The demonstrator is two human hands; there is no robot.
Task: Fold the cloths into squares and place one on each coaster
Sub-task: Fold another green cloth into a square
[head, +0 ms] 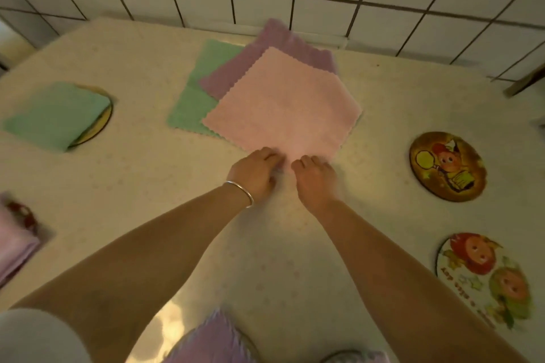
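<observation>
On the table (118, 200), a stack of three unfolded cloths sits near the tiled wall: pink cloth (283, 103) on top, purple cloth (265, 53) and green cloth (191, 103) under it. Two bare coasters, dark coaster (446, 166) and white coaster (483, 277), wait at the right. Left hand (255, 174) and right hand (315, 178) both grip the pink cloth's near corner, fingers pinched together. Looks like folding is just starting; next I'd guess carry that corner across evenly.

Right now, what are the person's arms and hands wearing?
Both forearms are bare. The left hand has a thin silver bangle round its wrist. The right hand wears nothing. A pale sleeve shows at the lower left corner.
</observation>
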